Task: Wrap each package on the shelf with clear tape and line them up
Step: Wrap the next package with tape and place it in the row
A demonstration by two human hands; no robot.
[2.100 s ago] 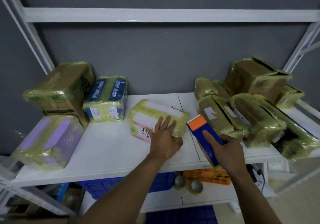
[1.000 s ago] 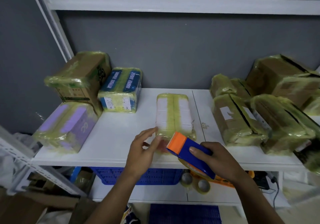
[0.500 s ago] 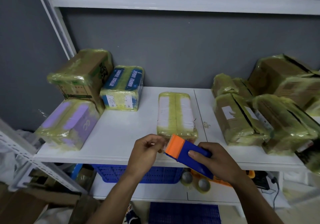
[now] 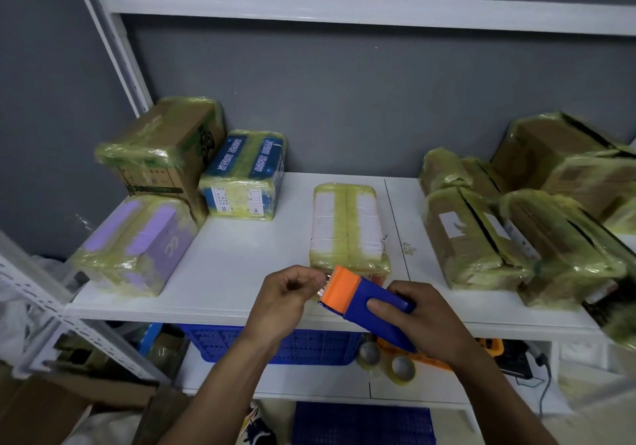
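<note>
White package (image 4: 346, 224) lies flat on shelf (image 4: 241, 272), long side running front to back, yellowish tape over its top and ends. Just in front of its near end: blue tape dispenser (image 4: 364, 302) with orange head toward the package. Right hand (image 4: 426, 317) wraps the blue handle, fingers curled over it. Left hand (image 4: 285, 300), left of the orange head, has fingers curled and tips drawn together on a glinting tape end (image 4: 322, 289) at the dispenser mouth. Left of the package: blue package (image 4: 246, 176), brown box (image 4: 165, 145), purple package (image 4: 137, 245), all taped. Right of it: cluster of taped brown packages (image 4: 471, 234). Below its front edge: blue crate (image 4: 309, 346), tape rolls (image 4: 402, 369).
</note>
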